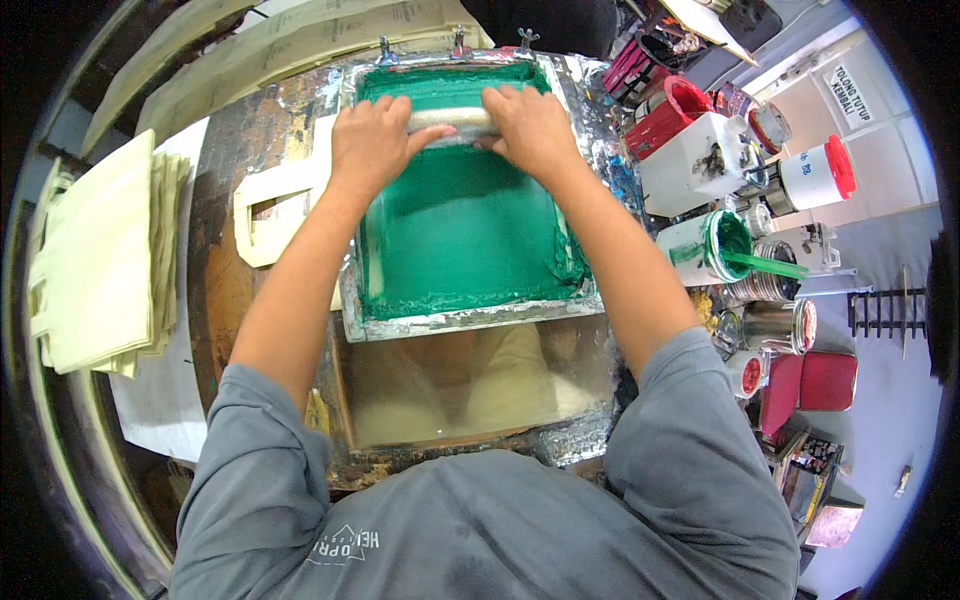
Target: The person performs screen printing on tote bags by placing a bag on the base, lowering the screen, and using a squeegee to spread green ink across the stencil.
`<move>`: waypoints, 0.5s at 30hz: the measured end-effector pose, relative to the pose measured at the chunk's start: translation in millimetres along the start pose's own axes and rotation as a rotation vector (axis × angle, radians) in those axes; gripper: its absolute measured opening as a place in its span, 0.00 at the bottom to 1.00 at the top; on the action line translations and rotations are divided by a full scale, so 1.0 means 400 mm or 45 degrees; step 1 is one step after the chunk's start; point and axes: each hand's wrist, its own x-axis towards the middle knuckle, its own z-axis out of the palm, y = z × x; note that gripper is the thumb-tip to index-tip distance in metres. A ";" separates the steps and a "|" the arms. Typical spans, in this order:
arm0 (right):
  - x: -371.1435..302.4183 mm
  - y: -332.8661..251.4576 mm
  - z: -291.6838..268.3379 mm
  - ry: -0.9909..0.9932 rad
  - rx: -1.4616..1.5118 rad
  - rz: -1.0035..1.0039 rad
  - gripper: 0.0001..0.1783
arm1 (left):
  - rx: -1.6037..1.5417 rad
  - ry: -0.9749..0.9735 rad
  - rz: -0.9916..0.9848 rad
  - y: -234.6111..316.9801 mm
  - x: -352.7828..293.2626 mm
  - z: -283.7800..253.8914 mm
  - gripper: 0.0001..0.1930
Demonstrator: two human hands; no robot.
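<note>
Frame (470, 320) flat at centre of surface (215, 250). Squeegee (450, 120) on the frame's far end, under both hands: left hand (372, 140), right hand (530, 125). Bag (275, 215) beneath the frame, sticking out left. Bag stack (95, 260) further left. Tins (770, 325) and tub (705, 245) right of frame.
</note>
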 end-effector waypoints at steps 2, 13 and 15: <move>-0.031 -0.012 -0.005 -0.086 -0.004 0.034 0.31 | -0.036 0.001 -0.009 0.023 -0.028 0.001 0.35; -0.366 -0.207 -0.188 -0.112 0.131 0.044 0.28 | -0.176 0.038 -0.013 0.200 -0.332 -0.261 0.34; -0.394 -0.226 -0.203 -0.162 0.117 0.067 0.28 | -0.209 0.059 -0.037 0.210 -0.345 -0.273 0.33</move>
